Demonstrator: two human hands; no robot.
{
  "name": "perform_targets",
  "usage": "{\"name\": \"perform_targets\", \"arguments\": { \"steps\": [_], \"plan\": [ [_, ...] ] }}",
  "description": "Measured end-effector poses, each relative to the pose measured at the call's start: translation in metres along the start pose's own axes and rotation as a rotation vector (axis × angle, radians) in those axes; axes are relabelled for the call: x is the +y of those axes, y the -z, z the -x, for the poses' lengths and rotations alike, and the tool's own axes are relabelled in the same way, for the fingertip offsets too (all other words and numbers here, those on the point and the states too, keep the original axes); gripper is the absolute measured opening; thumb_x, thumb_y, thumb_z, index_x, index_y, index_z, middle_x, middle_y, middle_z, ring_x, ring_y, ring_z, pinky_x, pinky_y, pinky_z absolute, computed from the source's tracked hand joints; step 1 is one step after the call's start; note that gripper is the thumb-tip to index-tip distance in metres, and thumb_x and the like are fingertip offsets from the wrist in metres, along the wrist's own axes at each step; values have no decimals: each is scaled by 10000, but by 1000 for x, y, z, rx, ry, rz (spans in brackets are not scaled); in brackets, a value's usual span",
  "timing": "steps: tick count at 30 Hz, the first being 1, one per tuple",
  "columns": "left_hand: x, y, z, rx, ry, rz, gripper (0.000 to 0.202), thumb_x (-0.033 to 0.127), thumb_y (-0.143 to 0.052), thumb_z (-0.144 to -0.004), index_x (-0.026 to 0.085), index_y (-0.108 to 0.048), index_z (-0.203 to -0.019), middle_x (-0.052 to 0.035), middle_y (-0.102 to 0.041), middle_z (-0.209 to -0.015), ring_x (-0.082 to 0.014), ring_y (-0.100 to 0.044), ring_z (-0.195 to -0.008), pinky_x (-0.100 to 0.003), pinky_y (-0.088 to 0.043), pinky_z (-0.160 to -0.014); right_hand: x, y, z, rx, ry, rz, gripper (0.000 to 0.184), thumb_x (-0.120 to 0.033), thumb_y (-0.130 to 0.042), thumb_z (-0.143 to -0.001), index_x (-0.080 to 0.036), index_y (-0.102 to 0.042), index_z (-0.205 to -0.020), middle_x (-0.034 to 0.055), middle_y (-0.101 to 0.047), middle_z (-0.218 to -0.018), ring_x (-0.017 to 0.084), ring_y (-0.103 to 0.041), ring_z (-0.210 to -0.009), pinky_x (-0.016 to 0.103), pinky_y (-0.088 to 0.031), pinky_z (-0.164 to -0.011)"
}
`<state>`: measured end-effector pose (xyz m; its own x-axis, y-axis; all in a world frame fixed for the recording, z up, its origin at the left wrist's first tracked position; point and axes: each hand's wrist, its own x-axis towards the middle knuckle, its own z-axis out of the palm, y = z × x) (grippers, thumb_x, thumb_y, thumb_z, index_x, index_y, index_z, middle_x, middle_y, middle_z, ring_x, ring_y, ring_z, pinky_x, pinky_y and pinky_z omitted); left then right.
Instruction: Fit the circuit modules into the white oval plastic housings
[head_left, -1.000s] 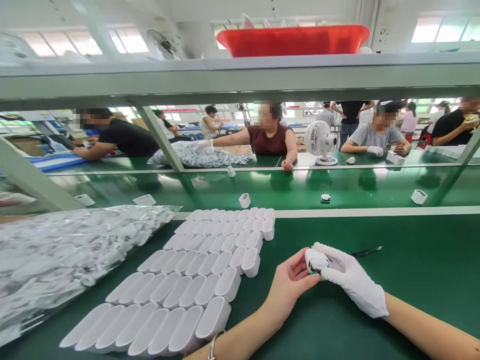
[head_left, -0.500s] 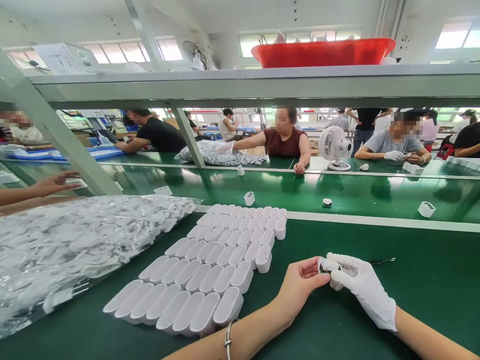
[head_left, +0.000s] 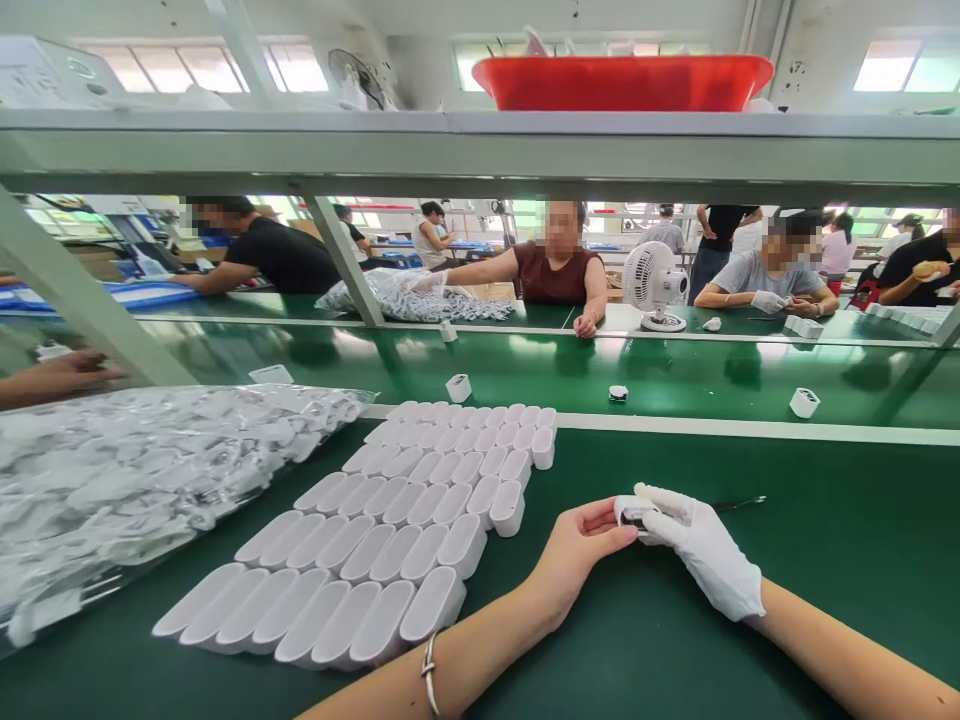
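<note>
In front of me, above the green work surface, both my hands meet on one small white plastic housing with dark inner parts showing at its opening. My bare left hand grips its left end between thumb and fingers. My right hand, in a white glove, pinches the other side with thumb and fingertips, hiding much of the piece. Just beyond the gloved hand lies a thin dark tool with a pointed metal tip, partly hidden. To the left stand rows of white oval cups, open side up.
A clear bag of white parts lies at the left. Beyond a white strip, a green conveyor belt carries a white housing and other small parts. Overhead runs a shelf with a red basin. Co-workers sit opposite; another person's hand is at left.
My view has shifted a little to the right. The parts on the belt have moved left relative to the cups. Both hands keep hold of the housing, and less of its inside shows.
</note>
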<state>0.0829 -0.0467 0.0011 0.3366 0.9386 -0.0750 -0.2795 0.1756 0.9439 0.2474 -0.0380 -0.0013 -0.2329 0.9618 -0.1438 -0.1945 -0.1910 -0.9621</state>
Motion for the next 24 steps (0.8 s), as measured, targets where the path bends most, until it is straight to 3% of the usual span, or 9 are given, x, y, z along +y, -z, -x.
{"name": "perform_targets", "arguments": {
  "steps": [4,10,19,21,24],
  "plan": [
    [1,0,-1,43,37,8,391,244,-757,-671,142,-689,-1043,-98,-682,-1084,-280,-576,-1076,-408,-365,-1021,0,2,0,-38,0,5,625,-385,-790,-611,-165,-613,-1168,82,-673,-1025,196,-608,-887,387,-454,-880],
    [4,-2,0,38,70,24,333,306,-729,-703,99,-712,-964,-119,-698,-1009,-267,-607,-996,-384,-419,-980,-4,0,0,-130,43,65,408,-413,-715,-690,-154,-692,-1005,21,-631,-747,107,-523,-646,282,-459,-682],
    [3,-3,1,-34,85,-15,309,276,-703,-715,94,-715,-964,-115,-699,-946,-237,-599,-945,-366,-416,-960,3,1,-1,-59,31,107,393,-399,-746,-623,-132,-681,-904,-6,-587,-612,101,-525,-559,249,-459,-575],
    [1,-4,3,2,91,-31,280,234,-712,-678,97,-726,-922,-103,-703,-885,-215,-604,-865,-352,-428,-920,0,7,-2,-125,30,166,411,-405,-748,-610,-132,-668,-906,-17,-578,-578,99,-524,-503,239,-453,-518],
    [-1,-8,6,90,77,-1,246,270,-706,-676,94,-730,-847,-94,-696,-829,-185,-593,-758,-346,-444,-866,-17,20,-21,-387,-61,359,463,-465,-699,-651,-124,-668,-962,21,-633,-623,123,-571,-481,252,-478,-491]
  ]
}}
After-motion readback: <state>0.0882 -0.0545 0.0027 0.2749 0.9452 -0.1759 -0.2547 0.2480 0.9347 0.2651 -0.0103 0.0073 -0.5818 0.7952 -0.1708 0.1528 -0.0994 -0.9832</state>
